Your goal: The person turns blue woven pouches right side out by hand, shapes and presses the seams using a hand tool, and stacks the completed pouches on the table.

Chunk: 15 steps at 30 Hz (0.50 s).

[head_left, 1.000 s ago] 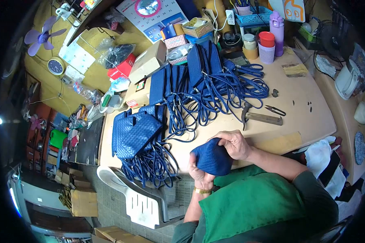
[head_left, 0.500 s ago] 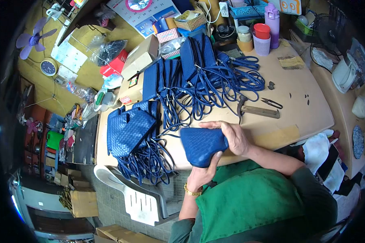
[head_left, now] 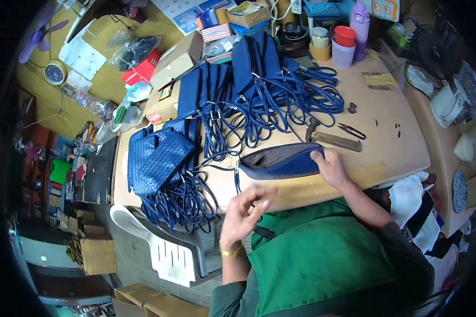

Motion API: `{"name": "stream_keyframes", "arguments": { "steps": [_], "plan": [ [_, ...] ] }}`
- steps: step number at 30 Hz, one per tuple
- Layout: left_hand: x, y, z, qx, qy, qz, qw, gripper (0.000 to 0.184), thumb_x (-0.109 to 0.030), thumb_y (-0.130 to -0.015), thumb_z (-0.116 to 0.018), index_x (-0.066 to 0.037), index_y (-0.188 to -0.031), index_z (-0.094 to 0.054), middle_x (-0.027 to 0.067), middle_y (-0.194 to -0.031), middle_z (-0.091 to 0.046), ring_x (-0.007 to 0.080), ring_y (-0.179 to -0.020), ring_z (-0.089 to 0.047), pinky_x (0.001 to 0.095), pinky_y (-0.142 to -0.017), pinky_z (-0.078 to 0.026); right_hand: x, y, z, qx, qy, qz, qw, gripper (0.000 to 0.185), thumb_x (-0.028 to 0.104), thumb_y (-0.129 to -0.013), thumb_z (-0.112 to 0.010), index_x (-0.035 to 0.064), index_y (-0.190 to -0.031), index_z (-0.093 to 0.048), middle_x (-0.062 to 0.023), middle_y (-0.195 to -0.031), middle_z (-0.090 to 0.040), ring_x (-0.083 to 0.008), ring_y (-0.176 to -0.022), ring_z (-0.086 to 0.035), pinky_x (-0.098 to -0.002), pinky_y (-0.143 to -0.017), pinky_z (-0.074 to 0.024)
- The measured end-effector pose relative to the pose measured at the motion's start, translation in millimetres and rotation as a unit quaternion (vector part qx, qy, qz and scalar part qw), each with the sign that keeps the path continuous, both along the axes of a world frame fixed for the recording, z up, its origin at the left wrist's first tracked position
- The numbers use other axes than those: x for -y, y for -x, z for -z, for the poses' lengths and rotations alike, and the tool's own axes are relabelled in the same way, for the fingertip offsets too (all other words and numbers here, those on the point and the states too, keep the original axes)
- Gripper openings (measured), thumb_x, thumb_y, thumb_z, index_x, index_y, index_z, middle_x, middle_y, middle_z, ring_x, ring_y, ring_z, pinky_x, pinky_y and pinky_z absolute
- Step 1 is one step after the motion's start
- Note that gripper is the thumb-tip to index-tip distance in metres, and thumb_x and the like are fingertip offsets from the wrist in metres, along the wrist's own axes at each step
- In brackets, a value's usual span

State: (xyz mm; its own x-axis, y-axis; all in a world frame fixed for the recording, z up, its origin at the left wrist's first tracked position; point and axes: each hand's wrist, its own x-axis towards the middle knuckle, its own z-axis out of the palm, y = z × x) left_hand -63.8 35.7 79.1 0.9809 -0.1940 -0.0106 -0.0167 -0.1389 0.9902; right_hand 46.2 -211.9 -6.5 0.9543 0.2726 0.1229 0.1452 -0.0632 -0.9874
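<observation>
A blue woven-textured pouch lies at the table's near edge, its mouth open and its dark lining showing. My right hand grips the pouch's right end, thumb on top. My left hand, with a gold-coloured watch at the wrist, is raised in front of the pouch, apart from it. Its fingers are curved and spread, slightly blurred, and hold nothing. Beyond the pouch are a hammer and small black thread snips.
Blue woven pouches are stacked at the left, their cords hanging over the edge. More blue pouches with tangled straps stand at the back. A white plastic chair is below the table's left side. A purple bottle stands at the back right.
Both hands held the closed pouch; now its mouth gapes and it rests lower on the table. My left hand has let go and drawn back to the left. The right hand has moved to the right.
</observation>
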Motion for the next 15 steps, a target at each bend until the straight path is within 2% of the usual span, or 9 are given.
{"name": "stream_keyframes", "arguments": {
  "steps": [2, 4, 5, 6, 8, 9, 10, 12, 15],
  "plan": [
    [-15.0, 10.7, 12.8, -0.139, -0.096, 0.038, 0.985, 0.037, -0.021, -0.09, -0.064, 0.006, -0.115, -0.061, 0.0137, -0.109, -0.066, 0.0227, -0.089, -0.064, 0.0326, -0.082, -0.05, 7.1, -1.0, -0.8, 0.033, -0.005, 0.022, 0.999, 0.059, 0.047, -0.097, -0.05, -0.0065, -0.122, -0.054, -0.0117, -0.111, -0.064, -0.0183, -0.105, -0.057, -0.0339, -0.095, -0.0411],
    [-12.4, 4.9, 39.1, -0.076, -0.281, -0.095, 0.952, 0.046, -0.025, -0.087, -0.069, 0.004, -0.121, -0.058, 0.0186, -0.104, -0.066, 0.027, -0.076, -0.068, 0.0338, -0.072, -0.052, 13.0, -6.7, 25.1, -0.016, -0.132, 0.002, 0.991, 0.06, 0.048, -0.096, -0.05, -0.0066, -0.12, -0.055, -0.0114, -0.113, -0.064, -0.0185, -0.104, -0.056, -0.0335, -0.095, -0.0406],
    [-5.4, 4.6, 43.5, -0.06, -0.276, -0.174, 0.943, 0.063, -0.028, -0.086, -0.07, 0.004, -0.134, -0.045, 0.0217, -0.107, -0.065, 0.0315, -0.084, -0.068, 0.0368, -0.077, -0.052, 16.5, -10.5, 39.0, -0.007, -0.127, -0.007, 0.992, 0.059, 0.046, -0.097, -0.05, -0.0063, -0.124, -0.051, -0.0108, -0.12, -0.06, -0.0187, -0.108, -0.053, -0.0334, -0.098, -0.0386],
    [-14.9, -1.3, 79.5, 0.143, -0.292, -0.175, 0.929, 0.07, -0.023, -0.088, -0.069, 0.003, -0.142, -0.033, 0.0182, -0.108, -0.066, 0.0265, -0.088, -0.067, 0.0335, -0.083, -0.051, 23.4, -12.3, 40.7, -0.01, -0.127, -0.007, 0.992, 0.059, 0.046, -0.097, -0.05, -0.0063, -0.124, -0.051, -0.0108, -0.12, -0.06, -0.0187, -0.108, -0.053, -0.0334, -0.098, -0.0386],
    [-12.3, -9.2, 79.3, 0.008, 0.07, -0.139, 0.988, 0.057, -0.017, -0.089, -0.067, 0.003, -0.136, -0.043, 0.0117, -0.11, -0.066, 0.0177, -0.094, -0.064, 0.0285, -0.086, -0.049, 31.8, -16.1, 39.8, -0.167, 0.01, -0.143, 0.975, 0.054, 0.044, -0.097, -0.051, -0.0029, -0.123, -0.053, -0.0107, -0.124, -0.057, -0.0169, -0.112, -0.051, -0.0343, -0.099, -0.0374],
    [-10.6, -8.7, 71.5, -0.072, 0.084, -0.138, 0.984, 0.045, -0.011, -0.09, -0.066, 0.004, -0.129, -0.051, 0.0063, -0.106, -0.066, 0.0114, -0.094, -0.06, 0.0251, -0.087, -0.047, 15.9, -6.0, 4.3, -0.088, 0.038, -0.068, 0.993, 0.044, 0.039, -0.092, -0.062, 0.0015, -0.115, -0.059, -0.0108, -0.118, -0.057, -0.0206, -0.108, -0.052, -0.0368, -0.095, -0.0397],
    [1.8, -11.1, 82.0, 0.01, 0.129, -0.163, 0.978, 0.033, -0.01, -0.089, -0.067, 0.004, -0.118, -0.061, 0.0056, -0.1, -0.067, 0.0109, -0.089, -0.061, 0.0243, -0.084, -0.048, 7.4, -1.6, -13.5, -0.087, 0.039, -0.074, 0.993, 0.044, 0.039, -0.092, -0.062, 0.0015, -0.115, -0.059, -0.0108, -0.118, -0.057, -0.0206, -0.108, -0.052, -0.0368, -0.095, -0.0397],
    [10.7, -11.2, 88.5, 0.032, 0.051, -0.19, 0.98, 0.026, -0.008, -0.088, -0.067, 0.004, -0.111, -0.065, 0.0045, -0.098, -0.068, 0.0106, -0.086, -0.061, 0.0242, -0.082, -0.048, -6.3, 5.3, -38.0, 0.285, 0.181, 0.172, 0.925, 0.043, 0.037, -0.079, -0.074, 0.0047, -0.105, -0.063, -0.0104, -0.103, -0.057, -0.0258, -0.096, -0.054, -0.0396, -0.087, -0.0427],
    [26.0, -6.0, 74.4, 0.035, 0.02, -0.216, 0.975, 0.021, -0.005, -0.087, -0.068, 0.003, -0.107, -0.067, 0.0055, -0.096, -0.068, 0.0105, -0.084, -0.06, 0.0245, -0.078, -0.049, -26.8, 25.5, -70.2, 0.354, 0.198, 0.006, 0.914, 0.06, 0.044, -0.064, -0.082, 0.009, -0.11, -0.063, -0.0094, -0.101, -0.055, -0.028, -0.096, -0.054, -0.0398, -0.086, -0.0421]
  ]
}}
